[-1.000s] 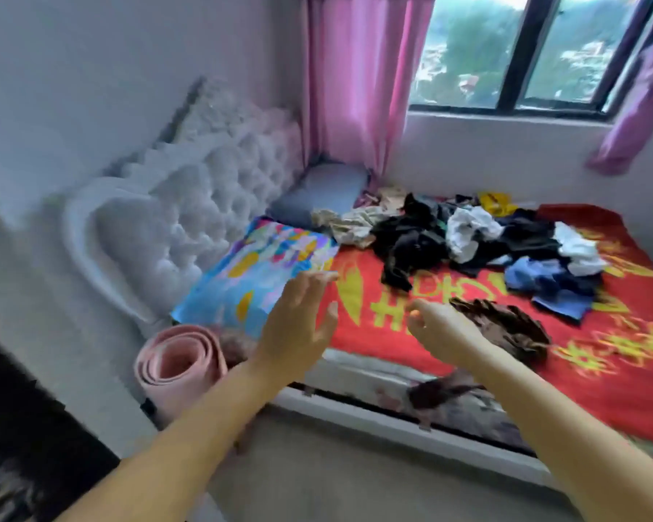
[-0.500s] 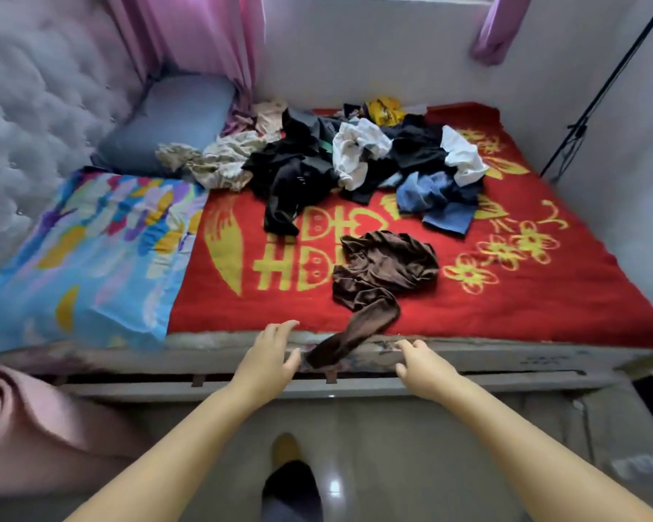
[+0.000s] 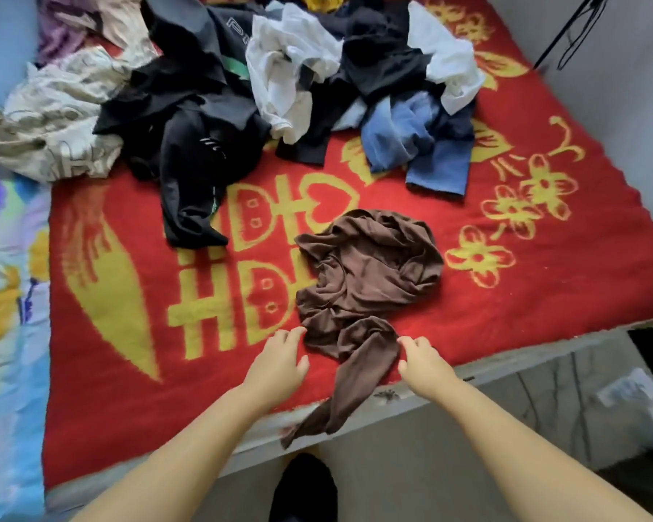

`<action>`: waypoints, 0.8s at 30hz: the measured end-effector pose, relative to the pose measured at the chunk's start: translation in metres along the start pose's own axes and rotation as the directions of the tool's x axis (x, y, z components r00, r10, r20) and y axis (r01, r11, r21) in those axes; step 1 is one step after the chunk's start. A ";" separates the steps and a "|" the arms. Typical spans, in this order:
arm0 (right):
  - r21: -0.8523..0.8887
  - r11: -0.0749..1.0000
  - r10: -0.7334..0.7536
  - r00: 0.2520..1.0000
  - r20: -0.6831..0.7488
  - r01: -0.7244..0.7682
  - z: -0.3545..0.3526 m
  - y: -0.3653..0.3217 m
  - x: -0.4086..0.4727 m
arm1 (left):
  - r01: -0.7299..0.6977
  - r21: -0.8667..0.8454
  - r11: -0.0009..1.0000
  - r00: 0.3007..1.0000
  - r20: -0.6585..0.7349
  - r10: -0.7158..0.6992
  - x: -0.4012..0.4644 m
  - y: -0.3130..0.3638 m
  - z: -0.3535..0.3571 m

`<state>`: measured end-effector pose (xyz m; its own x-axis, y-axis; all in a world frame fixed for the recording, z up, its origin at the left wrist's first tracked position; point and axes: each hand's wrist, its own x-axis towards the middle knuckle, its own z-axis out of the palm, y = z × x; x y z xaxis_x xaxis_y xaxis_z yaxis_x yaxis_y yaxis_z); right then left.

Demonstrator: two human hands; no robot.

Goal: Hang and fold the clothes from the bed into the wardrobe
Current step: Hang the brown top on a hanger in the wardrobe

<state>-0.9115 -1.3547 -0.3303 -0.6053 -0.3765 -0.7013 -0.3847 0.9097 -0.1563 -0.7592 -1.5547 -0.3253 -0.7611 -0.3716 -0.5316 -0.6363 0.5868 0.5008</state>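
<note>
A crumpled brown garment [image 3: 366, 280] lies near the front edge of the bed on a red blanket [image 3: 129, 295] with yellow patterns; one sleeve hangs over the bed's edge. My left hand [image 3: 279, 361] hovers just left of the garment with loose fingers, its fingertips at the cloth's edge. My right hand [image 3: 423, 357] is at the garment's right side, fingers slightly curled beside the sleeve, holding nothing that I can see. Behind lies a pile of clothes: black pieces [image 3: 189, 118], white ones [image 3: 287, 58] and blue ones [image 3: 411, 145]. No wardrobe is in view.
A beige patterned cloth [image 3: 50, 118] lies at the left, above a colourful pillow [image 3: 4, 295]. The bed's pale frame [image 3: 524, 356] runs along the front. A black stand's legs [image 3: 570, 28] are at the top right, my dark shoe [image 3: 302, 487] on the floor below.
I have stepped closer and looked down at the bed. Both hands moved forward from the bed's edge to either side of the brown garment.
</note>
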 end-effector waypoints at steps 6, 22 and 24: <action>-0.056 0.997 -0.058 0.975 -0.216 0.047 -0.010 -0.019 0.101 | 0.046 0.014 0.999 0.998 -0.051 -0.045 0.110 0.005 0.023; 0.010 0.999 -0.041 0.991 -0.127 0.043 -0.008 -0.034 0.144 | 0.202 -0.507 0.838 0.977 0.167 -0.134 0.125 0.004 0.043; 0.144 0.988 -0.048 0.992 -0.117 0.065 0.007 -0.032 0.107 | 0.398 -0.732 0.553 0.916 0.353 -0.191 0.097 0.011 0.034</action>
<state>-0.9591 -1.4233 -0.4054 -0.6633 -0.4376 -0.6070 -0.3190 0.8992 -0.2996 -0.8359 -1.5593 -0.3945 -0.5308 -0.1984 -0.8239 -0.7468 -0.3501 0.5654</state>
